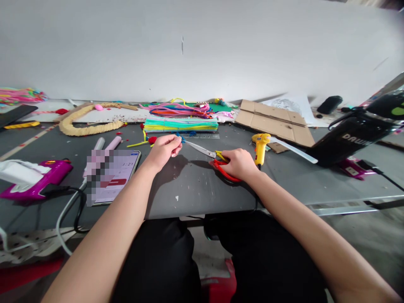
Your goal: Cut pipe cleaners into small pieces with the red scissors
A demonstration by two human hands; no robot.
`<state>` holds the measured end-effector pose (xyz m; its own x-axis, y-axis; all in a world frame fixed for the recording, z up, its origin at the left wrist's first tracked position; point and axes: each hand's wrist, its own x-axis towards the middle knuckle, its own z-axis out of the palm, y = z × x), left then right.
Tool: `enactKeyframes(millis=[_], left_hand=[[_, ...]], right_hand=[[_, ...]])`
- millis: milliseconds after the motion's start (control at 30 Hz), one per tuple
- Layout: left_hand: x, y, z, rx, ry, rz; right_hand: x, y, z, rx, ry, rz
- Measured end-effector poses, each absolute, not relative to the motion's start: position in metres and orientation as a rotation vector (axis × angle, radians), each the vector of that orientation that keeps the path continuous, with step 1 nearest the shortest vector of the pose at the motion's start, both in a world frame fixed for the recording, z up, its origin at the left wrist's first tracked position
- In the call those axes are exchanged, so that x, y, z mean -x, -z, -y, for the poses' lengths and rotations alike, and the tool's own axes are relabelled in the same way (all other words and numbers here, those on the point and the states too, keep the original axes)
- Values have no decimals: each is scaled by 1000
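My right hand (240, 163) is wrapped round the red and yellow handles of a pair of scissors (202, 148). Their blades look closed together and point left, the tips close to the fingers of my left hand (166, 149). That hand is pinched on a small blue pipe cleaner piece (182, 139), mostly hidden by the fingers. Just behind lies a stack of turquoise and yellow pipe cleaners (181, 125), with a ruler (206, 136) along its front. A yellow pipe cleaner and a red fuzzy ball (152, 140) rest beside my left hand.
A yellow glue gun (261, 149) with a glue stick stands right of my right hand. Farther right are flattened cardboard (274, 120) and a black bottle (353, 132). On the left lie a phone (121, 181), a purple tissue box (41, 181), cables and a curved beige form (71, 124).
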<state>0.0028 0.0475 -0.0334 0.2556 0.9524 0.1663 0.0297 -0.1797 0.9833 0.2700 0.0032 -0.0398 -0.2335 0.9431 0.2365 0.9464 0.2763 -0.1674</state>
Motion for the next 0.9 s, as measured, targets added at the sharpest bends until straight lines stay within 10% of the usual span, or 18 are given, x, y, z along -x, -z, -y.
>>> enactKeyframes(millis=[900], left_hand=[[-4, 34, -48, -1530, -1122, -1031]], right_hand=[[-270, 36, 2, 1711, -14, 2244]])
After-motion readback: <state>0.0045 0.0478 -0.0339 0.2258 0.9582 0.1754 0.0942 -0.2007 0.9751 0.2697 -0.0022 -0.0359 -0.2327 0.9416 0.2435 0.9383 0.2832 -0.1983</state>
